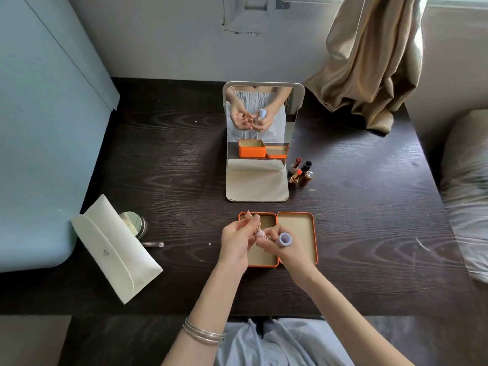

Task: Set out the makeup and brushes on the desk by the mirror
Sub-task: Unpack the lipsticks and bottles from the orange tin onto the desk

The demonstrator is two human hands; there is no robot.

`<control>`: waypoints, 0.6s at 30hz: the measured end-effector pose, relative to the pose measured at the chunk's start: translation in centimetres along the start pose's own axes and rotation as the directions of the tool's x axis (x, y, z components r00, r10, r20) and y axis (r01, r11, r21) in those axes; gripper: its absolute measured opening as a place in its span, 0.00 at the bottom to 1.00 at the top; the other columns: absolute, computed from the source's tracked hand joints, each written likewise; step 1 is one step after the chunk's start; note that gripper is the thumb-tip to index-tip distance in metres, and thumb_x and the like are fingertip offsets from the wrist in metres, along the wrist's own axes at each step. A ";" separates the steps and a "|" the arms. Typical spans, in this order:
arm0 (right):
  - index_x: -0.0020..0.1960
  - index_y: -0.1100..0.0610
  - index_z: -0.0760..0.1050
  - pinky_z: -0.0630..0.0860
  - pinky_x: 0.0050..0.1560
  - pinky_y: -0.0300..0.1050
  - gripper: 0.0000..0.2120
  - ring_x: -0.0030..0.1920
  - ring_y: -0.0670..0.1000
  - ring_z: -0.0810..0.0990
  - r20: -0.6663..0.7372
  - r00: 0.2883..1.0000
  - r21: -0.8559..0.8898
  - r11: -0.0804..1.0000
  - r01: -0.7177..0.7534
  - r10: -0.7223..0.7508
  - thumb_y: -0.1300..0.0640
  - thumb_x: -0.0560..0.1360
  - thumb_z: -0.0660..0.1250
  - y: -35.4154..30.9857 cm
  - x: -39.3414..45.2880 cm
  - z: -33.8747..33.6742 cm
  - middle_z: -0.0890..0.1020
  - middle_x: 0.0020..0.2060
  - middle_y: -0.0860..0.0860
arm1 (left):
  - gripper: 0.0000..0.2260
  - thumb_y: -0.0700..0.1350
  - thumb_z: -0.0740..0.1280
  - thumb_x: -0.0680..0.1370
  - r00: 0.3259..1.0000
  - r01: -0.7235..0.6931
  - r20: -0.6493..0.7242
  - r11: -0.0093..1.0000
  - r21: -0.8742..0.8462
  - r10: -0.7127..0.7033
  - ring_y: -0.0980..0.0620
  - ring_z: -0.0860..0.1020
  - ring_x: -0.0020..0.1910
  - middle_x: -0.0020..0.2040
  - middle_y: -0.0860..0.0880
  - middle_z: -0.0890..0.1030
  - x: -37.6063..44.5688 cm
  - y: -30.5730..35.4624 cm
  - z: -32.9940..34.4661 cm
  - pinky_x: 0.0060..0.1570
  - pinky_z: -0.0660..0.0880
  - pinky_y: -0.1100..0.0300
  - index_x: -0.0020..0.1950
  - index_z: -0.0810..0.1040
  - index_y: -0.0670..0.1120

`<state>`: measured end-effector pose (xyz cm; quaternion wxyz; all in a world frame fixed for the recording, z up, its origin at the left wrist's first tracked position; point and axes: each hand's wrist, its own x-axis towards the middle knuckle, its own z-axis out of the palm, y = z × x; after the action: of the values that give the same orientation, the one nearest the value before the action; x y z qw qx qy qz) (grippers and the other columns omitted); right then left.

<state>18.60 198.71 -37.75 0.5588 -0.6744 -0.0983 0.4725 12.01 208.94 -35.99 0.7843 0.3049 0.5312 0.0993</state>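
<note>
Silver bangles (204, 334) circle the left forearm at the lower edge of the view, above a lap in pale blue fabric. Both hands are raised over the orange tin (260, 256), which lies open on the dark wooden desk (171, 159) with its lid (297, 237) set just beside it on the right.

Left hand (236, 243): fingers curled, pinching a small rose-gold makeup item (257, 232) (its exact type cannot be read). Right hand (285, 248): fingers curled round a lilac cap (285, 238), its open end up, while the fingertips touch the same rose-gold item.

Beyond the tin stands the mirror (260, 120) on its cream folding stand, near the middle of the desk; it reflects both hands and the tin. Four lipsticks (301, 171) stand upright in a tight group just to the right of the mirror base, two of them uncapped.

At the left desk edge lies a cream snap pouch (116, 249). A round compact (134, 224) sits partly behind it, and a small clear item (153, 244) lies just beside it.

A beige curtain (369, 64) drapes onto the far right corner.
</note>
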 end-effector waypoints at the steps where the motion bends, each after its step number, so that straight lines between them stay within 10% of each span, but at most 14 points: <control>1: 0.34 0.55 0.65 0.74 0.40 0.38 0.16 0.41 0.49 0.80 0.008 1.000 0.040 0.999 -0.028 0.028 0.59 0.71 0.73 0.0 -0.1 -0.1 0.80 0.40 0.55 | 0.02 0.38 0.69 0.76 1.000 0.006 0.007 1.000 -0.007 -0.006 0.52 0.79 0.40 0.41 0.44 0.79 0.0 0.1 -0.1 0.45 0.76 0.59 0.46 0.78 0.40; 18: 0.37 0.57 0.68 0.77 0.38 0.35 0.12 0.34 0.45 0.77 0.029 0.997 0.502 0.861 -0.081 0.077 0.57 0.73 0.70 1.0 -1.1 0.2 0.76 0.35 0.53 | 0.05 0.42 0.69 0.76 0.993 -0.101 0.070 0.983 0.154 0.091 0.50 0.80 0.49 0.45 0.47 0.82 -0.4 0.0 -0.5 0.55 0.76 0.56 0.49 0.80 0.42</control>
<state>17.48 197.75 -38.00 0.6949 -0.5074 0.0534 0.5068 11.41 208.91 -35.76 0.7685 0.3939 0.4971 0.0850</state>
